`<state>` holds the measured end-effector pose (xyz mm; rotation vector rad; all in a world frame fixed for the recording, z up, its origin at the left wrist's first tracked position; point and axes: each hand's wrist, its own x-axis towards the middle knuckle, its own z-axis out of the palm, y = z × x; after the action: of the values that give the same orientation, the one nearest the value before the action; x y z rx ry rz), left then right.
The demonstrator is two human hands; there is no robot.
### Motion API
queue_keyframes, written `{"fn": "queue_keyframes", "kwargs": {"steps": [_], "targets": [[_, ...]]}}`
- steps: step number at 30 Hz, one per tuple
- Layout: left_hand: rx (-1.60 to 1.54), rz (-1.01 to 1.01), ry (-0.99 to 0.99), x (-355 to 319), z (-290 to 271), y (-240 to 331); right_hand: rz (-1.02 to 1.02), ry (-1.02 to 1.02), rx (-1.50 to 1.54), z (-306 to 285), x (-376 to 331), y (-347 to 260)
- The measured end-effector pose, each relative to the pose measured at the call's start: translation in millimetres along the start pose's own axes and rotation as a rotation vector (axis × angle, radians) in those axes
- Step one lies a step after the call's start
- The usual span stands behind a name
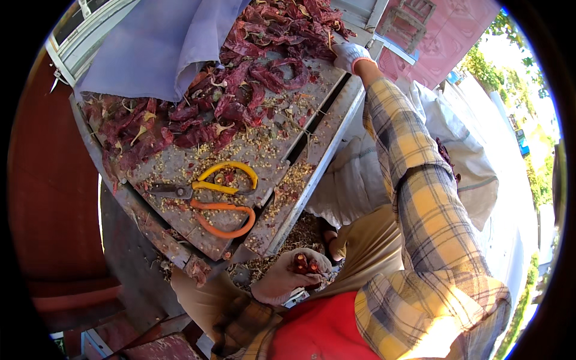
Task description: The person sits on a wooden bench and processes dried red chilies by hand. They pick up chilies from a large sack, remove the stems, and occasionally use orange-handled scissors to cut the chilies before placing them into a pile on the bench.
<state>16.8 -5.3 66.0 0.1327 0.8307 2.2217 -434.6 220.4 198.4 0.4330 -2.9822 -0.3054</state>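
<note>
Red peppers (300,260) sit clasped in the left fingers (303,280); the right fingers' (341,51) state I cannot tell.

1 pr scissors (216,188), 1 cloth (156,51), 2 gloves (277,278), 2 chili ends (300,260), 20+ addl. chilies (240,111)

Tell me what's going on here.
A seated person in gloves is handling dried red peppers. The left hand, down at the lap, holds a couple of dark red pods. The right hand is stretched out to the far edge of the pepper pile; its grip isn't clear. Scissors with yellow and orange handles lie on the seed-strewn work surface, and a bluish cloth covers part of the pile.
</note>
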Motion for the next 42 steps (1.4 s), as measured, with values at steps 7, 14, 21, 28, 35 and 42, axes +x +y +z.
{"fn": "queue_keyframes", "kwargs": {"steps": [7, 14, 21, 28, 35, 42], "targets": [[0.075, 0.079, -0.072, -0.7, 1.9, -5.7, 0.010, 0.101, 0.372, -6.6, -26.9, 15.6], [-0.045, 0.281, -0.101, 4.0, -2.6, -10.8, -0.077, 0.075, 0.862, -38.4, -68.8, -7.2], [-0.122, 0.303, -0.077, -1.4, 4.0, -11.0, -0.066, 0.032, 1.343, -76.1, -129.2, -44.9], [-0.093, 0.268, -0.076, -0.3, -3.8, -22.4, -0.066, -0.017, 1.457, -92.4, -179.0, -101.4], [-0.146, 0.263, -0.034, -1.4, -10.5, -19.7, -0.110, 0.014, 1.432, -69.5, -247.5, -89.9], [-1.044, -0.109, -0.254, 31.0, -76.1, -34.6, 0.001, -0.113, 1.549, -46.2, -337.5, -121.0]]}}
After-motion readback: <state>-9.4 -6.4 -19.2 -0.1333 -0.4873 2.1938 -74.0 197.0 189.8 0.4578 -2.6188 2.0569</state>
